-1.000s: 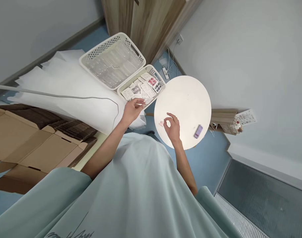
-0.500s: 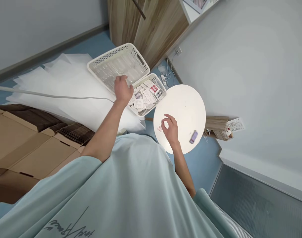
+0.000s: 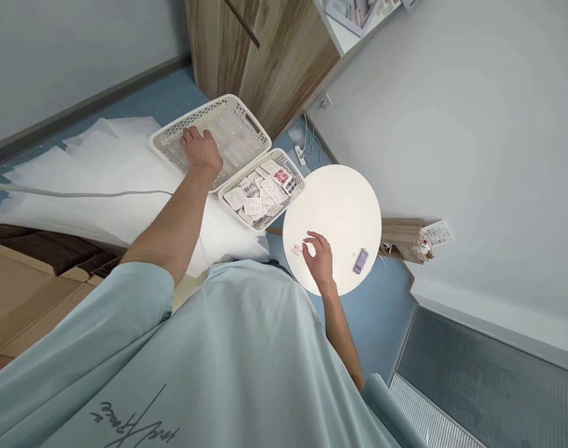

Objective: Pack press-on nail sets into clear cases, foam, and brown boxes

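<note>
- The left hand (image 3: 200, 151) is reached out into the larger white basket (image 3: 246, 115), palm down with the fingers spread over the clear packets (image 3: 232, 140) lying inside; whether anything is gripped cannot be told.
- The right hand (image 3: 318, 259) is rested on the round white tabletop (image 3: 344, 205), near its closer edge, the fingers loosely curled and slightly apart.
- A small pinkish item (image 3: 296, 249) is seen flat on the tabletop, just beside the right thumb and forefinger (touching or not cannot be told).
- A smaller white basket (image 3: 297, 182) is set against the larger one, on the side towards the tabletop, and is filled with small printed cards and packets (image 3: 256, 196), one of them red.
- Both baskets are placed on white sheeting (image 3: 101, 205) spread over the floor.
- A blurred purple object (image 3: 360, 261) is seen on the tabletop, to the right of the right hand and apart from it.
- Flattened brown cardboard (image 3: 27, 286) is stacked at the left, beside the sheeting.
</note>
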`<state>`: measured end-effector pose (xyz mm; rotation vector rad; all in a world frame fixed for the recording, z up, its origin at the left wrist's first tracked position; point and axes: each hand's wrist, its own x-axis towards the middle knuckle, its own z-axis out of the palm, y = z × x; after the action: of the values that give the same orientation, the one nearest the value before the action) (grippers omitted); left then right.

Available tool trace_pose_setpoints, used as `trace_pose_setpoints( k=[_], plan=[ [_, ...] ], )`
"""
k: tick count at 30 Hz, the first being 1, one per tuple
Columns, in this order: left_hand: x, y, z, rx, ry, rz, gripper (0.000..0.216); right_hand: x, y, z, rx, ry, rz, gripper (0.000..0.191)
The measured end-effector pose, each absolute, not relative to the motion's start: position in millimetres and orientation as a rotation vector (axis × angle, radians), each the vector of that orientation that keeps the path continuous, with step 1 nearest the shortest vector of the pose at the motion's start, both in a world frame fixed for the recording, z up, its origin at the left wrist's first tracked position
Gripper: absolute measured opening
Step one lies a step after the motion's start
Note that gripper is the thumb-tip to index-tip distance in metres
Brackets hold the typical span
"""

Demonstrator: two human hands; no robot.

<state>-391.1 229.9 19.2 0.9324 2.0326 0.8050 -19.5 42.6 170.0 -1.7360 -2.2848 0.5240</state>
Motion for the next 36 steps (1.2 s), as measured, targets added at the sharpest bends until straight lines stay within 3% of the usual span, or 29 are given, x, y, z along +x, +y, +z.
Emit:
trace_pose_setpoints(
  k=[5, 10, 17, 27, 36],
  plan=[
    [-392, 231, 10, 0.935, 2.045, 0.926, 0.082, -20, 41, 169, -1.741, -2.269, 0.528, 0.016],
    [-396, 235, -5, 1.004, 2.096, 0.819, 0.088, -17, 39, 168, -1.769, -2.272, 0.541, 0.017],
    [-403, 230, 5, 1.086, 2.022, 0.818, 0.094, -13, 35, 168, -1.781, -2.261, 0.532, 0.017],
    [-388, 212, 53, 1.261, 2.015, 1.029, 0.095, -8, 40, 157, -1.692, -2.27, 0.578, 0.018],
    [-277, 127, 126, 1.306, 1.772, 1.3, 0.102, -3, 56, 167, -1.58, -2.205, 0.584, 0.02]
  ],
)
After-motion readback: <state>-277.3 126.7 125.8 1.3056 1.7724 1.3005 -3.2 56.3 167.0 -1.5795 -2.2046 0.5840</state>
